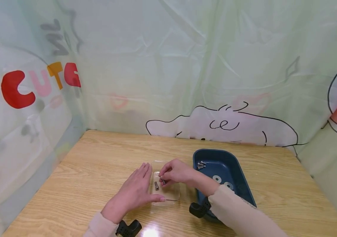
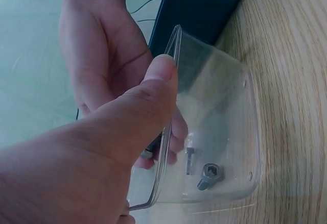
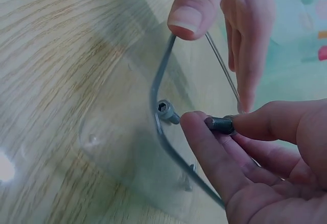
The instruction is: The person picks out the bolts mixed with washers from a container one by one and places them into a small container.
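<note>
A clear plastic box (image 1: 172, 199) stands on the table with its top open. My left hand (image 1: 137, 191) rests against it, fingers straight along the left side and thumb touching the near rim. Over the box, my right hand (image 1: 175, 171) pinches a dark threaded bolt (image 3: 220, 125) between thumb and fingers. Inside lies a hex socket bolt (image 2: 209, 176) on the bottom. A smaller, fainter bolt shape (image 2: 189, 160) shows beside it in the left wrist view.
Right of the box sits a dark blue bin (image 1: 213, 150), partly covered by my right forearm. It holds several bolts (image 1: 200, 165) in its far left corner and pale washers (image 1: 217, 178). A printed curtain (image 1: 127, 82) hangs behind the wooden table (image 1: 106, 154).
</note>
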The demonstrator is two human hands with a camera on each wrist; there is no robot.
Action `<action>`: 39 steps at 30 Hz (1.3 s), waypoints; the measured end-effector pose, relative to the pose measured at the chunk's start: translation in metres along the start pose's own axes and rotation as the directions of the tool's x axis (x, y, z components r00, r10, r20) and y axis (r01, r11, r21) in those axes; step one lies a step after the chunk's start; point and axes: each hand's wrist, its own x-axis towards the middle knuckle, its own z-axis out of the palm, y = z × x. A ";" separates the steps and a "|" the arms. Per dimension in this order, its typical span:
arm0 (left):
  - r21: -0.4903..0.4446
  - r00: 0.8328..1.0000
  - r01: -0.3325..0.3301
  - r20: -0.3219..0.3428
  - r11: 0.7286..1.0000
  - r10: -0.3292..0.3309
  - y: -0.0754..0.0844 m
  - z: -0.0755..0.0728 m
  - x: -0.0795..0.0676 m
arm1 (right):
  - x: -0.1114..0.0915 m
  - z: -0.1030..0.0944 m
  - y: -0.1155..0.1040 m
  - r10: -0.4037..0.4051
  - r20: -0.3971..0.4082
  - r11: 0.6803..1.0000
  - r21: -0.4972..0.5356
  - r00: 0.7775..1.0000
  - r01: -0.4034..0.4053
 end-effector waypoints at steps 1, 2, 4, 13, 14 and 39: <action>0.001 1.000 0.000 0.000 1.000 0.000 0.000 0.000 0.000 | 0.001 0.001 -0.001 0.000 0.001 1.000 -0.009 1.000 0.000; 0.003 1.000 -0.001 0.000 1.000 0.001 0.000 0.000 0.001 | 0.001 0.002 -0.001 -0.002 0.002 1.000 -0.021 1.000 0.002; 0.005 1.000 -0.001 0.004 1.000 0.001 0.000 0.000 0.001 | 0.003 0.005 -0.002 0.000 0.008 0.999 -0.044 1.000 0.000; -0.007 1.000 0.006 0.029 1.000 -0.006 0.001 -0.001 0.002 | 0.009 0.014 -0.003 -0.007 0.040 0.997 -0.081 0.999 0.010; -0.010 1.000 0.007 0.030 1.000 -0.007 0.002 -0.001 0.002 | 0.010 0.015 -0.002 -0.007 0.039 0.997 -0.082 0.999 0.010; -0.017 0.999 0.038 0.035 0.999 -0.038 0.006 -0.004 0.003 | -0.009 -0.010 -0.001 -0.014 0.010 1.000 0.000 1.000 0.014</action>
